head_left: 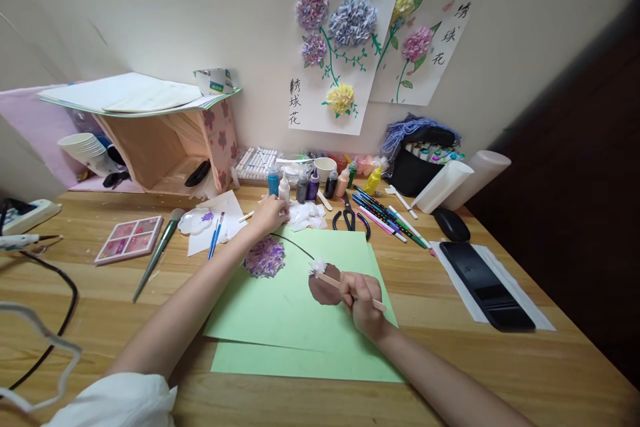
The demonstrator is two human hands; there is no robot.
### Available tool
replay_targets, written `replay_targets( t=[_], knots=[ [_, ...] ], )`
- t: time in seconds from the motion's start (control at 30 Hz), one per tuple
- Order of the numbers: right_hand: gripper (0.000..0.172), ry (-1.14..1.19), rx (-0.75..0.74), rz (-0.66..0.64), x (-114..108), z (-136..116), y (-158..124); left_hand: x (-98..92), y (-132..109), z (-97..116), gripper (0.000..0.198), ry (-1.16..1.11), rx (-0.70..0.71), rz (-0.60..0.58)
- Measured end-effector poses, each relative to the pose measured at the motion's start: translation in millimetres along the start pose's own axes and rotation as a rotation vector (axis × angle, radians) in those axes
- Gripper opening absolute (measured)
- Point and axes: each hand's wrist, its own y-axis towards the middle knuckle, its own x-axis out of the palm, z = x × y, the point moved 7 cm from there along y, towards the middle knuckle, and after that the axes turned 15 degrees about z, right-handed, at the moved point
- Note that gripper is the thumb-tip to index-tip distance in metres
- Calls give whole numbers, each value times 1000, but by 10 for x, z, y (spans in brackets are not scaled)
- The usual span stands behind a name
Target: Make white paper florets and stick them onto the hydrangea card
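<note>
Green paper sheets lie in front of me, bearing a purple flower, a thin dark curved line and a brown round patch. My right hand is closed around a flat wooden stick, its tip touching a small white tuft at the patch's upper left edge. Beyond the flower, my left hand reaches to the white scraps, near the blue and white paint bottles. Its fingers are pressed together; whatever they hold is too small to make out.
Black-handled scissors, pens and paint bottles stand or lie behind the paper. A phone and mouse are at right; a palette, large brush and box at left.
</note>
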Motion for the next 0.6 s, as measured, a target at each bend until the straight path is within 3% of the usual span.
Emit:
replay_targets(
  t=[0.2, 0.4, 0.6],
  knots=[
    [56, 10, 59, -34, 64, 1, 14, -196, -4, 42, 17, -136, -50, 28],
    [56, 75, 210, 2, 123, 92, 58, -575, -29, 82, 23, -314, -145, 109],
    [57, 79, 254, 104, 54, 98, 139, -981, -449, 320, 24, -392, -107, 60]
  ],
)
